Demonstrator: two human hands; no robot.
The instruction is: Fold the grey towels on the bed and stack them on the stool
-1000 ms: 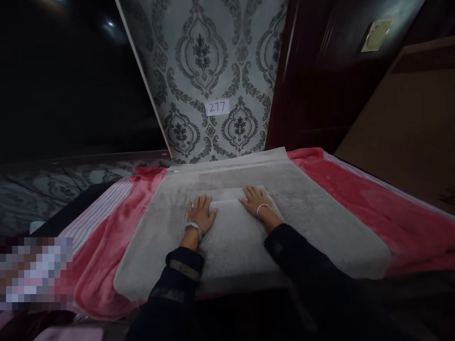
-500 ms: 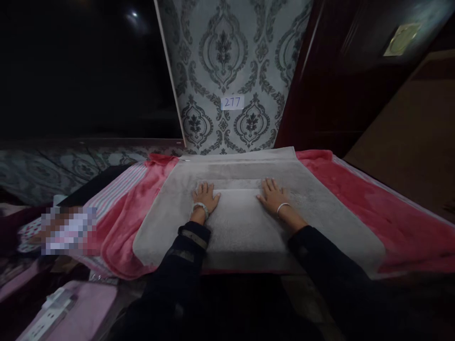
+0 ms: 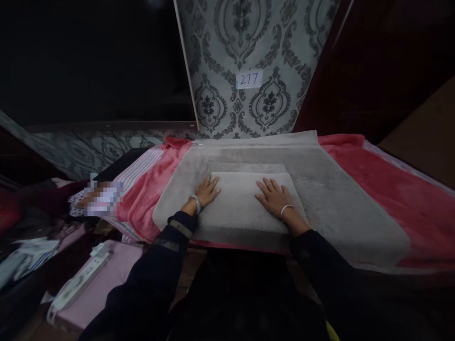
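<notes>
A folded grey plush cloth (image 3: 245, 208) lies flat in front of me, on a larger spread piece of grey cloth (image 3: 348, 203). My left hand (image 3: 207, 192) rests along the folded part's left edge, palm down, fingers stretched toward the far side. On the right half of its top lies my right hand (image 3: 273, 195), flat with fingers spread. Neither hand grips anything. Under the grey cloth, a pink-red plush blanket (image 3: 398, 189) shows at both sides, with a striped edge on the left.
A patterned wall with a paper label (image 3: 249, 79) stands behind the cloth. A large dark screen (image 3: 95, 66) is at the upper left. At lower left, a white power strip (image 3: 83, 277) lies on a pink surface (image 3: 103, 293). A pixelated patch (image 3: 103, 199) hides something.
The view has shifted, so the cloth sits higher and farther right. My right hand has drawn slightly back from the fold's far edge, and my left hand has turned inward at the left edge.
</notes>
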